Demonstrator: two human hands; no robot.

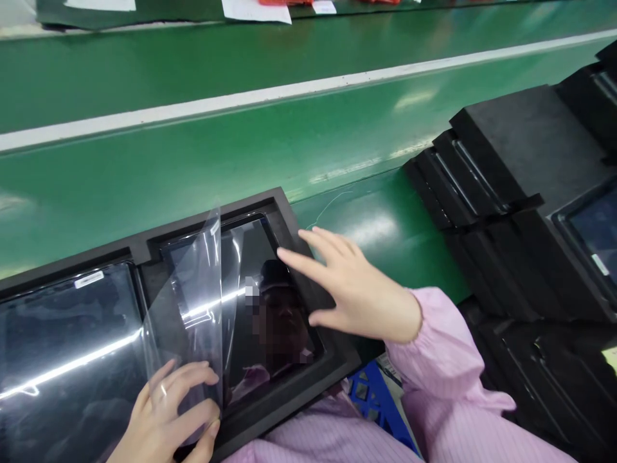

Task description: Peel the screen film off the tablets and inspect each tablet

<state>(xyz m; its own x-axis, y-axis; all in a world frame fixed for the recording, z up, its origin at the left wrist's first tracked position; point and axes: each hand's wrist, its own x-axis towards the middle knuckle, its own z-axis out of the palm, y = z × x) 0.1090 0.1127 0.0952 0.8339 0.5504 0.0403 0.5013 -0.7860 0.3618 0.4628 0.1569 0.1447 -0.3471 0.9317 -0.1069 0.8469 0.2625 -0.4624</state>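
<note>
Left hand pinches the clear protective film lower left; right hand rests spread, holding nothing, on the foam tray; the film could crease or smudge the glass panel.

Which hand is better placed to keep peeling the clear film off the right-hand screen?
Left hand: its fingers already pinch the film. The right hand lies open on the foam tray.

A single head-worn view looks forward and steeply down from close above the near edge of the green tabletop, tilted, its far edge running across the top.
</note>
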